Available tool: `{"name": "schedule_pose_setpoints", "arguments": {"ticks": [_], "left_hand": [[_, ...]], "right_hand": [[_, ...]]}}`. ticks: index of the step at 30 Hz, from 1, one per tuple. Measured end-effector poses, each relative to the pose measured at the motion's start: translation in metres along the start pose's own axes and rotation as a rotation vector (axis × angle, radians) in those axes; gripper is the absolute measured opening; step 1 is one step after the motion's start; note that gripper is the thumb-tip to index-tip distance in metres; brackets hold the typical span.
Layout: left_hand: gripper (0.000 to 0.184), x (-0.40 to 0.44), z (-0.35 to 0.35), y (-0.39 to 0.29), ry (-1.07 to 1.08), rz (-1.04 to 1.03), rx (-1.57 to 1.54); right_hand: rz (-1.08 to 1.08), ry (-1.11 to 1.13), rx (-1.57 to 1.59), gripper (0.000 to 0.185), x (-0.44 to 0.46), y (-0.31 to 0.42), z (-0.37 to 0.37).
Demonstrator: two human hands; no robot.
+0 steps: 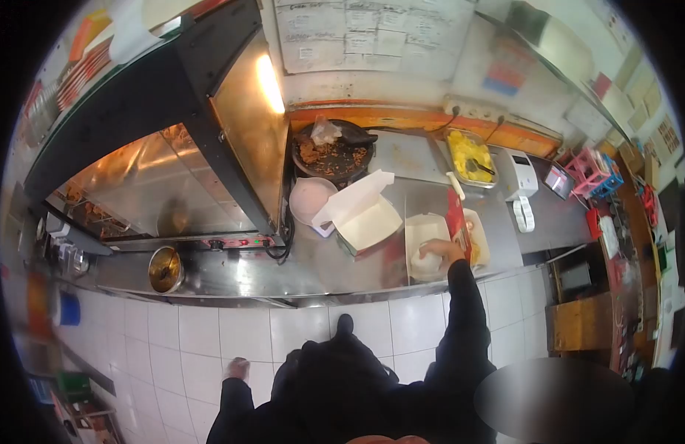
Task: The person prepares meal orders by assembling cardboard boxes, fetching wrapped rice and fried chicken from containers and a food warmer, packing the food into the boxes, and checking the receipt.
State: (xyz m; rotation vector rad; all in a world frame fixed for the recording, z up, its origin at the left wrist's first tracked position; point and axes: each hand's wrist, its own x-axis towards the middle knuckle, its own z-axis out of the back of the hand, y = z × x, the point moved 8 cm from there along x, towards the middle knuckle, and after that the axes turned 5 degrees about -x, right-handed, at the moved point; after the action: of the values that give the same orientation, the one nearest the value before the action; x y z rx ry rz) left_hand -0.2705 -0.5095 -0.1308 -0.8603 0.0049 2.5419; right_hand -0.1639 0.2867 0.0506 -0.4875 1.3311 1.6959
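Observation:
My right hand (439, 250) reaches down into an open takeaway box (424, 226) on the steel counter, its fingers closed round a white rounded lump (425, 265), perhaps rice. Just right of it stands another open box (477, 238) with food inside, and its red outer lid side (456, 211) is raised between the two. Further left, a third takeaway box (368, 226) sits open with its lid up. My left hand (239, 368) hangs low over the tiled floor, away from the counter; its fingers are too small and blurred to make out.
A heated display cabinet (231, 133) fills the left. Behind the boxes are a dark stone mortar (335, 166), a pink bowl (311, 198), a cutting board (405, 157) and a tray of yellow food (470, 155). A label printer (518, 177) stands right; a metal bowl (166, 269) sits front left.

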Motion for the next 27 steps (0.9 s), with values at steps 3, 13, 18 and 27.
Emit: {"name": "schedule_pose_setpoints", "arguments": {"ticks": [3, 13, 18, 27], "left_hand": [[0.018, -0.023, 0.009, -0.004, -0.215, 0.104, -0.315], [0.039, -0.046, -0.007, -0.077, 0.378, 0.502, -0.319], [0.028, 0.067, 0.006, -0.065, -0.107, -0.198, -0.175], [0.027, 0.05, 0.023, -0.071, -0.156, -0.028, -0.31]], "right_hand": [[0.256, 0.009, -0.233, 0.045, 0.018, 0.02, 0.017], [0.938, -0.517, -0.255, 0.046, -0.161, 0.234, -0.042], [0.686, -0.51, -0.56, 0.051, -0.017, 0.235, -0.14], [0.553, -0.31, -0.853, 0.063, 0.047, 0.191, -0.183]]}}
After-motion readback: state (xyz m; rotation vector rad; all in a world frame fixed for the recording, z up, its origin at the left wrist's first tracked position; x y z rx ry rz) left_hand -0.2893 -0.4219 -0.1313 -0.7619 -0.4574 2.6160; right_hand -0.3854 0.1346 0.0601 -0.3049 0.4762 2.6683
